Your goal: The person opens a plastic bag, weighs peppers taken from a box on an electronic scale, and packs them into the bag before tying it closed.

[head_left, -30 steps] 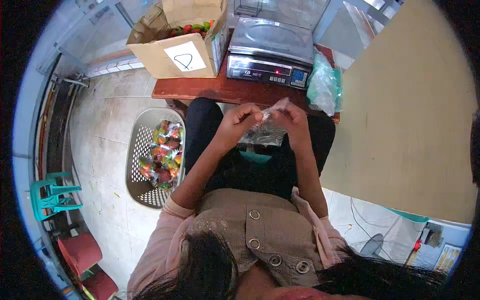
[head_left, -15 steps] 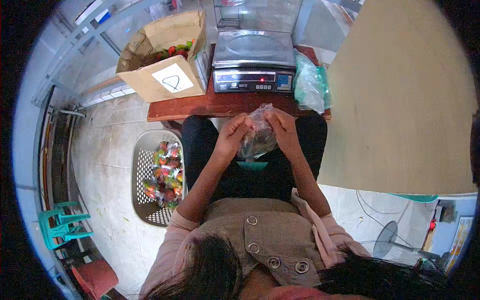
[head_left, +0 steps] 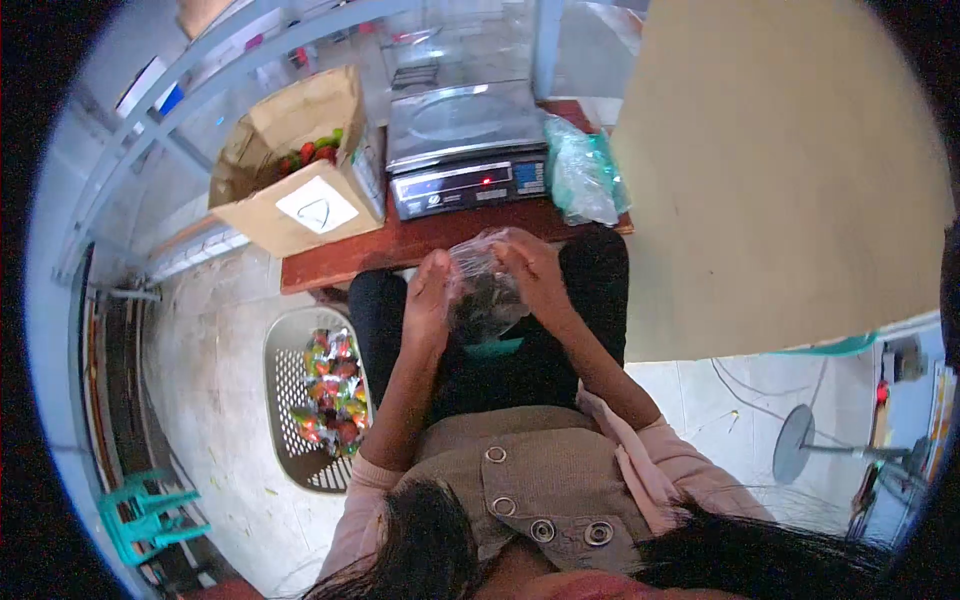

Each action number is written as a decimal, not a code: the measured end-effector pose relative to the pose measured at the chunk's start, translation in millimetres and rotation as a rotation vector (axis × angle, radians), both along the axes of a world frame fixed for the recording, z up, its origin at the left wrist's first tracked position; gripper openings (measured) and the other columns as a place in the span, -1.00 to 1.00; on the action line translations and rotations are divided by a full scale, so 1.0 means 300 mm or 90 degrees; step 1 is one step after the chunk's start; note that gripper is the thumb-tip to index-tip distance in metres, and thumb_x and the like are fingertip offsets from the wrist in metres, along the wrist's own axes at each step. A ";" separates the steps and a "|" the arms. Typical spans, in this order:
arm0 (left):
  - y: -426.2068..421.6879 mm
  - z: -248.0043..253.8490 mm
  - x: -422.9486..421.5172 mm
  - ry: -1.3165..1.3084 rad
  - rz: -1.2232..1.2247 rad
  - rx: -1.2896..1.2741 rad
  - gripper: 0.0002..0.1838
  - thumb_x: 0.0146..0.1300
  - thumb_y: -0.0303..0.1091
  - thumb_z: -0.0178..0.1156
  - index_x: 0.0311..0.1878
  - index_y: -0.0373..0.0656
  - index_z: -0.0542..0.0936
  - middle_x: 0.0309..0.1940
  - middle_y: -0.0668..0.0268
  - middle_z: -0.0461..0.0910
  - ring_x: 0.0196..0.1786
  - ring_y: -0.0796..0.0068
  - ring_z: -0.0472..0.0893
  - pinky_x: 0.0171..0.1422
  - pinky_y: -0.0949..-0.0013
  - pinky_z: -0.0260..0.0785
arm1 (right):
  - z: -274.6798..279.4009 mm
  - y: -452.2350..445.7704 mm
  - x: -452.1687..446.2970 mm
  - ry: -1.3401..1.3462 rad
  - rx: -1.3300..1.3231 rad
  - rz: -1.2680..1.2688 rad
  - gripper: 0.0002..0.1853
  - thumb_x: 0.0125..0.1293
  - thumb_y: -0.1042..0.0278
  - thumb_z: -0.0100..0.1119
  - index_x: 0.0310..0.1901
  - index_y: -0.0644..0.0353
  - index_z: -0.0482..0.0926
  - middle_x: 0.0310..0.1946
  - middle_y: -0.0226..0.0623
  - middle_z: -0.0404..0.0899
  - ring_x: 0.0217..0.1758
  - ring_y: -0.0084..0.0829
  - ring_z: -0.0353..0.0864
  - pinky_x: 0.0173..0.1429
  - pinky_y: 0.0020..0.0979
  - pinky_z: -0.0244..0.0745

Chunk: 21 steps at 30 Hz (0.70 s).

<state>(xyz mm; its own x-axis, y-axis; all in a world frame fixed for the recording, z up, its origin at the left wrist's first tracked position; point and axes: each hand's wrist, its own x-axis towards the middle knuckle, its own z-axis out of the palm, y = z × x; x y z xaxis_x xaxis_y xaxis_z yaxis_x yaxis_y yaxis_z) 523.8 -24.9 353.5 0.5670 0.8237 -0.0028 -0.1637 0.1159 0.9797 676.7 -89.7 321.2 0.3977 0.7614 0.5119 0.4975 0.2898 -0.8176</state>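
Observation:
A clear plastic bag [head_left: 487, 300] is stretched between my two hands above my lap, its mouth spread wider at the top. My left hand [head_left: 430, 305] grips the bag's left side, and my right hand [head_left: 535, 275] grips its right side. Nothing can be made out inside the bag. Beyond my hands a digital scale [head_left: 466, 140] with a small red light stands on a reddish-brown bench [head_left: 330, 266]. Right of the scale lies a bundle of clear and green plastic bags [head_left: 583, 175].
An open cardboard box [head_left: 270, 225] with red and green peppers [head_left: 308, 155] stands left of the scale. On the floor at left sits a basket [head_left: 285, 350] of bagged peppers [head_left: 335, 385]. A large tan board [head_left: 780, 180] fills the right side. Green stools [head_left: 150, 515] stand lower left.
My hands have moved apart, and the plastic bag between them is opened wider. The view has shifted, so the bench, scale and box appear lower and further left.

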 end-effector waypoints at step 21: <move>-0.033 -0.039 0.004 0.040 -0.109 -0.013 -0.78 0.34 -0.23 0.04 -0.33 -0.16 0.53 -0.45 0.51 0.47 -0.37 0.73 0.37 -0.23 0.60 0.18 | 0.037 -0.038 0.021 -0.129 0.019 -0.079 -0.73 0.19 0.19 0.15 -0.24 0.24 0.49 -0.26 -0.18 0.50 -0.12 -0.20 0.50 0.00 -0.28 0.36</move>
